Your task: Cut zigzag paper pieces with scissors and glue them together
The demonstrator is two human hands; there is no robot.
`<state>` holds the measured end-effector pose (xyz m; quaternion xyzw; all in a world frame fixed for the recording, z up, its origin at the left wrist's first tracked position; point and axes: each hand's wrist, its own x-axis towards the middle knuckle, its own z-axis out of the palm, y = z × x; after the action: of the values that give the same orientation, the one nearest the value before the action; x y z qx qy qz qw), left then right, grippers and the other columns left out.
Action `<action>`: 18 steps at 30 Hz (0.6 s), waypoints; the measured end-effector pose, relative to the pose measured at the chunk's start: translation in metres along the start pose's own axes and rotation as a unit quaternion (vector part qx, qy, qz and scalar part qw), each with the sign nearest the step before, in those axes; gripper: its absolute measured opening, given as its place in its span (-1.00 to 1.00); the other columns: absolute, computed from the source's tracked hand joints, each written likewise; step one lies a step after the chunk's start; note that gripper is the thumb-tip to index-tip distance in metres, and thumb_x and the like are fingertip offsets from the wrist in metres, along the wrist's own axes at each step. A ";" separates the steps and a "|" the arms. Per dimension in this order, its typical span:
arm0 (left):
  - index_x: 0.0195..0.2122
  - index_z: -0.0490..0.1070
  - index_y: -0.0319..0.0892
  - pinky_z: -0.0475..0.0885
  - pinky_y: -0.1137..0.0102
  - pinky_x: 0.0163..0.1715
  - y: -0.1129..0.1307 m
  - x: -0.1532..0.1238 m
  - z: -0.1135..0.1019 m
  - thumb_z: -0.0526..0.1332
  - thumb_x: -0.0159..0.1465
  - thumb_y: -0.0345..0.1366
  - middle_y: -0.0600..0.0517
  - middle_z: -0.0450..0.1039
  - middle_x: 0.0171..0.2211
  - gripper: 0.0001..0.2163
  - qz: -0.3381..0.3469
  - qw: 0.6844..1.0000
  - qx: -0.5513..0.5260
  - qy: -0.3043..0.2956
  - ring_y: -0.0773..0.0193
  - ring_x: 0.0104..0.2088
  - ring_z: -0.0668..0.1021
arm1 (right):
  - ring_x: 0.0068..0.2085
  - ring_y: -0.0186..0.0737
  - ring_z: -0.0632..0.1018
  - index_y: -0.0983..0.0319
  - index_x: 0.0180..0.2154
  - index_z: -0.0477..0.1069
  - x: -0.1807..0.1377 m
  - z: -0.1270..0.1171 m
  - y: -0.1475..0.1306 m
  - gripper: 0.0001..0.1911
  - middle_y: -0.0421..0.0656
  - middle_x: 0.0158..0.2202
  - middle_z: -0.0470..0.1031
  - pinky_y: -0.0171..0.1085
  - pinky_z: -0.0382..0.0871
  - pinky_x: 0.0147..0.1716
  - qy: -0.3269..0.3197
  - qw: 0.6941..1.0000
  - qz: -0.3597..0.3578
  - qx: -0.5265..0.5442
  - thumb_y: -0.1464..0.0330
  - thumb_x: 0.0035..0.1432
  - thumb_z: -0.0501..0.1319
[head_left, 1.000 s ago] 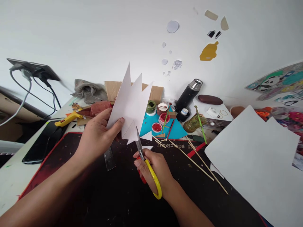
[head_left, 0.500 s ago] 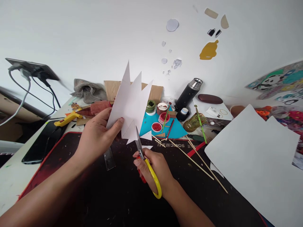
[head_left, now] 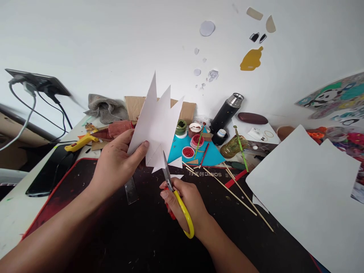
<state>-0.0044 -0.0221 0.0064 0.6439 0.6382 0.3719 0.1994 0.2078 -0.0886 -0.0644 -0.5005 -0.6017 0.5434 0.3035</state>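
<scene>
My left hand [head_left: 118, 161] pinches a white sheet of paper [head_left: 156, 125] by its lower left side, thumb in front. Several tall pointed spikes form the sheet's upper edge, and pencil lines show near its bottom. My right hand [head_left: 186, 203] is closed round scissors [head_left: 185, 214] with one yellow and one red handle. Their blades point up and lie at the paper's lower right edge; I cannot tell how far they are into it. Small white paper scraps [head_left: 176, 163] lie just beyond the blades. Below the paper, a clear ruler [head_left: 131, 191] rests on the dark mat [head_left: 136, 235].
Paint jars [head_left: 188, 152] stand on blue card [head_left: 182, 146] at the back, with a black thermos [head_left: 227, 112] behind. Wooden sticks [head_left: 231, 193] lie right of my right hand. A large white sheet [head_left: 307, 197] covers the right side. A yellow glue gun [head_left: 81, 142] and phone [head_left: 47, 174] are left.
Almost nothing differs. The view has shifted very slightly, while both hands, the paper and the scissors keep practically the same positions.
</scene>
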 end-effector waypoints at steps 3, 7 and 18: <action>-0.24 0.52 -0.11 0.29 0.35 -0.49 0.000 0.001 0.000 0.22 0.36 -0.02 0.10 0.53 -0.48 -0.73 0.000 1.000 -0.002 0.000 0.22 -0.51 0.48 | -0.53 -0.27 0.52 0.19 -0.07 0.58 0.000 0.000 -0.002 -0.61 -0.23 -0.48 0.51 -0.34 0.42 -0.50 -0.001 1.000 -0.001 -0.005 0.00 0.39 0.33; -0.22 0.52 -0.10 0.30 0.35 -0.49 0.000 0.001 0.001 0.23 0.35 -0.02 0.11 0.54 -0.47 -0.74 -0.002 1.000 -0.008 -0.001 0.22 -0.50 0.49 | -0.54 -0.28 0.49 0.18 -0.09 0.58 0.000 0.000 -0.003 -0.64 -0.25 -0.49 0.49 -0.34 0.41 -0.51 -0.002 1.000 -0.006 -0.010 0.02 0.39 0.32; -0.28 0.49 -0.08 0.27 0.37 -0.54 -0.001 0.001 0.001 0.24 0.34 -0.03 0.14 0.50 -0.52 -0.77 0.005 1.000 -0.007 0.009 0.24 -0.54 0.46 | -0.51 -0.27 0.49 0.19 -0.09 0.59 0.001 -0.002 -0.003 -0.68 -0.24 -0.48 0.50 -0.33 0.39 -0.46 0.004 0.999 -0.029 -0.034 0.08 0.41 0.31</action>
<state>-0.0045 -0.0210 0.0058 0.6427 0.6338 0.3829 0.1964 0.2089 -0.0870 -0.0613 -0.4950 -0.6328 0.5115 0.3049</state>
